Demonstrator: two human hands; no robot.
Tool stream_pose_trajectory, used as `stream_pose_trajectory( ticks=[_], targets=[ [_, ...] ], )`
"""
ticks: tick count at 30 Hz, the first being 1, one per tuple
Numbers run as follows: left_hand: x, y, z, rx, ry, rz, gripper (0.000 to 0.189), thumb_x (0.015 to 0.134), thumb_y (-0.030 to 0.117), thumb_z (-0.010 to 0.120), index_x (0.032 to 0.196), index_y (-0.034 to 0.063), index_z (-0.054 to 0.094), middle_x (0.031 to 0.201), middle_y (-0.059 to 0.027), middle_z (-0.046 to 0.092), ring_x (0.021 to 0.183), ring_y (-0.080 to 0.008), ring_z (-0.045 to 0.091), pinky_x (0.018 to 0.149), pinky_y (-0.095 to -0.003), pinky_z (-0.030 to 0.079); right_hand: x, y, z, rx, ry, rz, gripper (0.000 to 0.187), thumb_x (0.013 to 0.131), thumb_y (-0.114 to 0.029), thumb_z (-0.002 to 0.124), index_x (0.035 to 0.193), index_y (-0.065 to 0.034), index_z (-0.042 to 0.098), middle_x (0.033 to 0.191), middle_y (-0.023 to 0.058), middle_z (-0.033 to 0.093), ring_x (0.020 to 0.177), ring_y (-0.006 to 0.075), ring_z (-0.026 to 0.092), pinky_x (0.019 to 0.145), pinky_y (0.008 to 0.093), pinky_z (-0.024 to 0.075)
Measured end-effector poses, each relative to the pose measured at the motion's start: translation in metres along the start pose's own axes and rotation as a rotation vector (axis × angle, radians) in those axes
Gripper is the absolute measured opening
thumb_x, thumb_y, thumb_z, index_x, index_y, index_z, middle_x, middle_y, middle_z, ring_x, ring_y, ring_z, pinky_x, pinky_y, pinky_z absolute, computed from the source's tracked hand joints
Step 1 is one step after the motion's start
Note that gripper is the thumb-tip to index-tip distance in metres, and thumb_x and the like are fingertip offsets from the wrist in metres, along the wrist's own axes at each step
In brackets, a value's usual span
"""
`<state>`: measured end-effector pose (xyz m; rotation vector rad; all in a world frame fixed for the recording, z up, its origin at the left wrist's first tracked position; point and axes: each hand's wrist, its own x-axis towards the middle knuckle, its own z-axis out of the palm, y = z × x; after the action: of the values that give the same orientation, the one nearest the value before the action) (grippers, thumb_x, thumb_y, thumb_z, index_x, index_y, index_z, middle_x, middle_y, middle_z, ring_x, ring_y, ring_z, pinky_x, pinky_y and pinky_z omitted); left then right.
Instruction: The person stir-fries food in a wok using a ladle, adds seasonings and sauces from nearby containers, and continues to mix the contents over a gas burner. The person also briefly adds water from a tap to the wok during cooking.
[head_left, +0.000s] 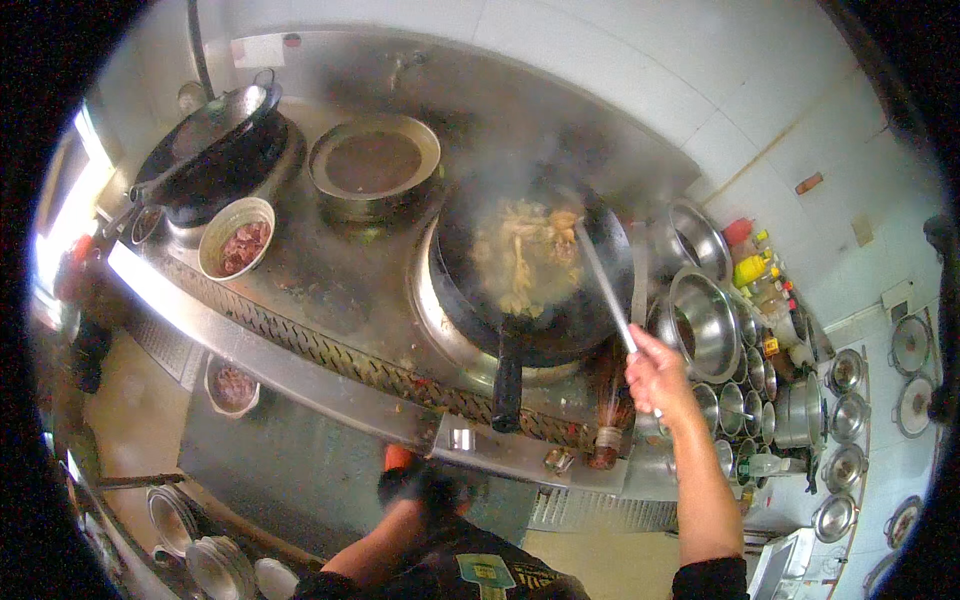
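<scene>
My right hand (654, 371) grips the long metal handle of a cooking ladle or spatula (604, 281). Its far end reaches into a black wok (465, 281) on the stove, and steam blurs the head. Pale yellowish pieces of food (517, 255) lie in the wok, with browner pieces near the tool. The wok's dark handle (508, 382) points toward me. Low by the counter's front edge is my left hand (412, 484), in or behind something black beside an orange item (398, 456); its fingers cannot be made out.
A bowl of raw meat (244, 246) and a wide pan of dark liquid (373, 161) stand left of the wok. Farther left, a second wok (210, 180) is tilted. Metal bowls (701, 322) and seasoning containers (731, 412) crowd the right. A bamboo-like whisk (609, 427) stands near the front edge.
</scene>
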<state>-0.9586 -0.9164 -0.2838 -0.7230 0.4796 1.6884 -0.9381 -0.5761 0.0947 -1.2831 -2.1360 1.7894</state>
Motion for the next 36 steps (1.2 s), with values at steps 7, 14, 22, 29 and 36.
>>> stream_pose_trajectory(
  ticks=[7, 14, 22, 29, 36],
  targets=[
    [0.026, 0.029, 0.05, 0.063, 0.02, 0.109, 0.039, 0.087, 0.014, 0.053, 0.125, 0.0129, 0.046, 0.081, -0.0085, 0.058, 0.074, -0.0255, 0.057, 0.064, -0.0395, 0.048, -0.112, 0.005, -0.036, -0.436, -0.024, -0.262, 0.054, 0.091, 0.004, 0.055, 0.141, -0.0119, 0.047, 0.084, -0.0039, 0.057, 0.067, 0.0043, 0.048, 0.059, 0.02, 0.044],
    [0.021, 0.03, 0.055, 0.12, 0.044, 0.14, 0.047, 0.085, 0.011, 0.056, 0.13, 0.0126, 0.041, 0.079, -0.0077, 0.059, 0.072, -0.0239, 0.057, 0.062, -0.0384, 0.048, -0.197, -0.045, -0.087, -0.689, -0.139, -0.059, 0.055, 0.086, 0.004, 0.058, 0.139, -0.0107, 0.05, 0.08, -0.0002, 0.061, 0.065, 0.0038, 0.051, 0.059, 0.0216, 0.0456],
    [-0.008, 0.031, 0.052, 0.254, 0.07, 0.192, 0.058, 0.082, 0.008, 0.059, 0.135, 0.0122, 0.036, 0.076, -0.0068, 0.06, 0.069, -0.0221, 0.057, 0.06, -0.0371, 0.048, -0.068, 0.033, 0.001, -0.737, 0.001, -0.484, 0.05, 0.089, -0.003, 0.061, 0.137, -0.0108, 0.051, 0.08, 0.0073, 0.065, 0.066, 0.0102, 0.055, 0.065, 0.0268, 0.0489],
    [-0.05, 0.027, 0.088, 0.777, 0.048, 0.365, 0.068, 0.079, 0.006, 0.062, 0.139, 0.0118, 0.031, 0.074, -0.0059, 0.06, 0.067, -0.0205, 0.057, 0.058, -0.036, 0.048, -0.026, 0.01, -0.033, -0.313, 0.034, -0.442, 0.05, 0.094, -0.003, 0.052, 0.142, -0.0165, 0.046, 0.061, -0.0043, 0.047, 0.044, 0.0039, 0.039, 0.038, 0.0208, 0.0332],
    [-0.072, 0.003, 0.21, 1.468, -0.074, 0.642, 0.077, 0.076, 0.003, 0.064, 0.143, 0.0115, 0.027, 0.072, -0.0051, 0.061, 0.065, -0.0189, 0.058, 0.056, -0.0349, 0.049, 0.057, 0.045, -0.005, -0.568, -0.036, -0.841, 0.049, 0.09, -0.012, 0.053, 0.138, -0.0206, 0.049, 0.088, 0.0163, 0.067, 0.067, 0.0268, 0.062, 0.061, 0.0409, 0.0512]
  ],
)
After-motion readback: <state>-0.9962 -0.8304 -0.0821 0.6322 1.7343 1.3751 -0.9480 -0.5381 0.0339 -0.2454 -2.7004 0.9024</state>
